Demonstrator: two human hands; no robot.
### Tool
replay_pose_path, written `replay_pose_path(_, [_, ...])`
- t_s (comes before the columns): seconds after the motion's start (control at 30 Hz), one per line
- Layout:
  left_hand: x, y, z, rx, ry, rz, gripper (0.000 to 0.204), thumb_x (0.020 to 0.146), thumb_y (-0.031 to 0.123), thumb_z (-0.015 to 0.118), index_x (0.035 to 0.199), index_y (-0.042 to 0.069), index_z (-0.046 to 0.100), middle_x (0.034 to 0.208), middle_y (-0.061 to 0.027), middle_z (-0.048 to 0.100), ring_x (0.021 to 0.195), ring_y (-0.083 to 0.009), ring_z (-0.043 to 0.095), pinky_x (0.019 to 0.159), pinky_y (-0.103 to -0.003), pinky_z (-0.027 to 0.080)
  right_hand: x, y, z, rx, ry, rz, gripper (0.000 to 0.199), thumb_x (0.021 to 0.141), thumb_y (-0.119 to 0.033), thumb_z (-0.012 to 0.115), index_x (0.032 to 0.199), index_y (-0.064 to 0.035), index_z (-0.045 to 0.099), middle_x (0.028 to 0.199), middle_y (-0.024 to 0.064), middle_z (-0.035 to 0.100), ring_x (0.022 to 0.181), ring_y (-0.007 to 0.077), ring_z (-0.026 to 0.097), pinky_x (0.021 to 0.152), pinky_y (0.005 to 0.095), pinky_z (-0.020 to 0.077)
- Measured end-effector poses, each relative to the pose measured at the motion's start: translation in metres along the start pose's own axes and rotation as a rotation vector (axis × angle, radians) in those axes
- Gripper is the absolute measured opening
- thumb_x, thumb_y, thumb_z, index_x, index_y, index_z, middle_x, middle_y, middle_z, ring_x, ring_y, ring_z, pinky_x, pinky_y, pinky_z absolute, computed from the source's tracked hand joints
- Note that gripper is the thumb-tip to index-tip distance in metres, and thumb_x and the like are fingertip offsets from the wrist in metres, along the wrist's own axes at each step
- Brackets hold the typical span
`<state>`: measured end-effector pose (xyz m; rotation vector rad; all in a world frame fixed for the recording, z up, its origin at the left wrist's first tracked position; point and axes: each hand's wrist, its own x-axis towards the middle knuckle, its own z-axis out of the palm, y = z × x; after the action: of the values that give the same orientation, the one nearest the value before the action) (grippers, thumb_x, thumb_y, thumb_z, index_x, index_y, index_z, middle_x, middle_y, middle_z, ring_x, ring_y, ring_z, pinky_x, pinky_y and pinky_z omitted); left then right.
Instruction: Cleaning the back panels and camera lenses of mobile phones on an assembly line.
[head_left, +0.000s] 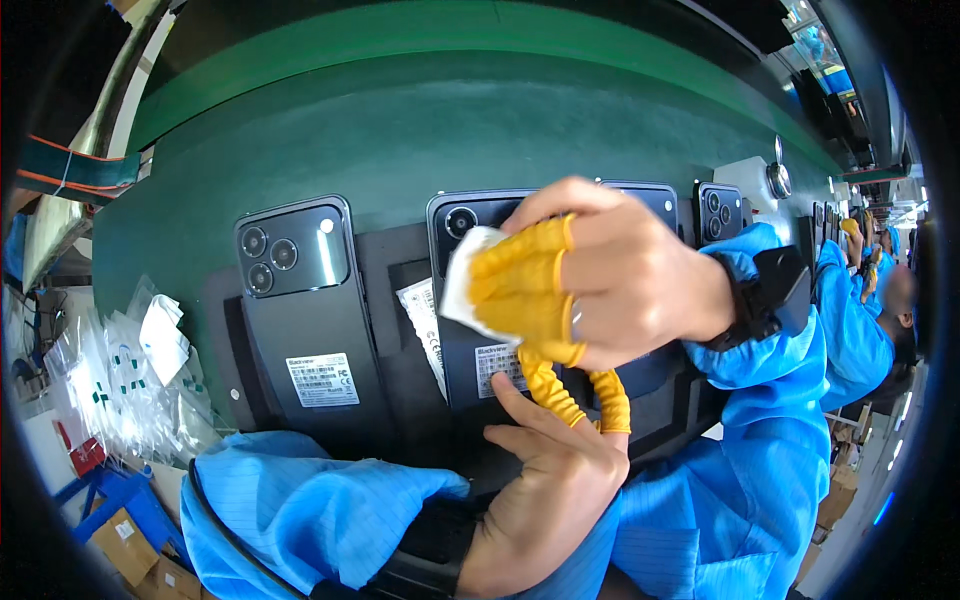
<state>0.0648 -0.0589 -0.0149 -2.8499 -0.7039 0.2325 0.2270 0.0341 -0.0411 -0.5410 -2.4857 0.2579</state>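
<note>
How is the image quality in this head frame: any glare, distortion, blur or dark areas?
Head view: strong fisheye bending, the green belt curving into an arc, black vignette at the rim; a bright glare streak on the left phone; right hand with white cloth and left hand sharp and evenly lit; the far right edge is small and soft.

- Your right hand (pixel 610 275): yellow finger cots over the fingers; white wipe (pixel 466 272) pinched in them.
- Your left hand (pixel 545 480): yellow cots on two fingers.
- Phone (pixel 480 300) under your wipe: glossy black back, white label with dark print.
- Left phone (pixel 305 310): same black, white label.
- Your sleeves (pixel 300 500): bright blue, faint stripe.
- Wrist strap (pixel 765 295): black.
- Conveyor belt (pixel 400 130): dark green, lighter green edge.
- Clear bags (pixel 120 380): white with green marks.
</note>
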Motion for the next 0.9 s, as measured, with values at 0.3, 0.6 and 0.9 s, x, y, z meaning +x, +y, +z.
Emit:
replay_pose_path(0.3, [-0.002, -0.006, 0.002, 0.089, 0.070, 0.013, 0.039, 0.086, 0.013, 0.049, 0.121, 0.001, 0.059, 0.099, -0.0396, 0.061, 0.076, -0.0398, 0.070, 0.049, -0.036, 0.055, -0.005, 0.011, -0.035, -0.144, 0.140, 0.288, 0.021, 0.070, 0.005, 0.068, 0.091, -0.0010, 0.069, 0.093, 0.0124, 0.071, 0.085, 0.0281, 0.067, 0.087, 0.0408, 0.0496])
replay_pose_path(0.6, [0.000, -0.008, -0.001, -0.006, 0.045, 0.091, 0.039, 0.080, 0.018, 0.056, 0.116, 0.004, 0.063, 0.068, -0.0279, 0.061, 0.066, -0.0417, 0.068, 0.039, -0.031, 0.046, 0.004, 0.008, -0.008, 0.033, 0.009, 0.146, 0.015, 0.068, -0.002, 0.071, 0.083, 0.0006, 0.069, 0.086, 0.0135, 0.068, 0.078, 0.0289, 0.066, 0.083, 0.0410, 0.0519])
replay_pose_path(0.9, [-0.001, -0.008, 0.004, -0.018, 0.104, 0.065, 0.040, 0.083, 0.027, 0.057, 0.115, 0.002, 0.064, 0.065, -0.0264, 0.063, 0.066, -0.0422, 0.068, 0.037, -0.029, 0.044, -0.013, -0.012, -0.023, -0.001, -0.042, 0.201, 0.008, 0.066, -0.008, 0.068, 0.068, -0.0042, 0.061, 0.062, 0.0058, 0.054, 0.063, 0.0247, 0.057, 0.082, 0.0399, 0.0486])
